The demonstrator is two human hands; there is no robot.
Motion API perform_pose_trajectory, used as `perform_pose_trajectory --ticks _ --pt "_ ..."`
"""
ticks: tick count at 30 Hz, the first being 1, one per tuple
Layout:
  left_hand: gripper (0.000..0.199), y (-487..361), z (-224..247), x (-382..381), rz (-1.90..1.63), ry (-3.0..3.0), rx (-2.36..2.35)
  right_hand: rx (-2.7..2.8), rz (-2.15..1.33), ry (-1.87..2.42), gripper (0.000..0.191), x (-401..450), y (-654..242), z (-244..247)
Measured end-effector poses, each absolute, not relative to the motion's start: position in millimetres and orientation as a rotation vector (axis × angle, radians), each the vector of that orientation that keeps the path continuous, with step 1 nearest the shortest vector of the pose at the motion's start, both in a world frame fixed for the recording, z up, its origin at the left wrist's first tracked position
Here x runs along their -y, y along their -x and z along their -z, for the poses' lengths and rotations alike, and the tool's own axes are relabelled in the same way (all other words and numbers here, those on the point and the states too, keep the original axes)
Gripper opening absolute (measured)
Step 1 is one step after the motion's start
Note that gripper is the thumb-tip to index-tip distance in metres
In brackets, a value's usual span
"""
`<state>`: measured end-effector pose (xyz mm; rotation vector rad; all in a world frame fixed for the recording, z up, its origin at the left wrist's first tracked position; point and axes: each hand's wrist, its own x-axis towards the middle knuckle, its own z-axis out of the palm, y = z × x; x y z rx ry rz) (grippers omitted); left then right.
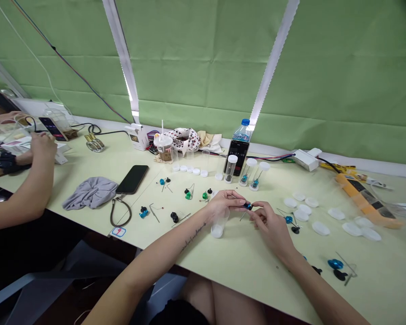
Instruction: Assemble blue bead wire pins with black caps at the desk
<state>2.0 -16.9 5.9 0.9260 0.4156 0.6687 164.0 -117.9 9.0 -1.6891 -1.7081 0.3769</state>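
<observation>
Above the middle of the table, my left hand (227,201) pinches a small black and blue part (247,206). The fingertips of my right hand (267,219) close on the same part from the other side. Thin metal pins show by my left fingers; their exact shape is hard to make out. A clear plastic tube (217,230) with a white end stands just under my left wrist, partly hidden behind it. To the right of my right hand lie a blue part (288,220), a black part (295,229) and bent metal pins.
Capped tubes (245,174) stand before a propped phone (237,155) and a water bottle (242,131). White lids (304,209) lie at right, near an orange power strip (368,201). A black phone (132,179) and grey cloth (89,193) lie left; another person's arm (37,180) reaches in beyond.
</observation>
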Motion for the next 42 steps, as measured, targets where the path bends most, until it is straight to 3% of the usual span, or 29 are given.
perform_pose_trajectory --ticks 42 --pt "0.037 -2.4 -3.9 16.1 -0.647 -0.934 -0.385 1.699 -0.439 1.670 0.029 117.8 -164.5 -10.5"
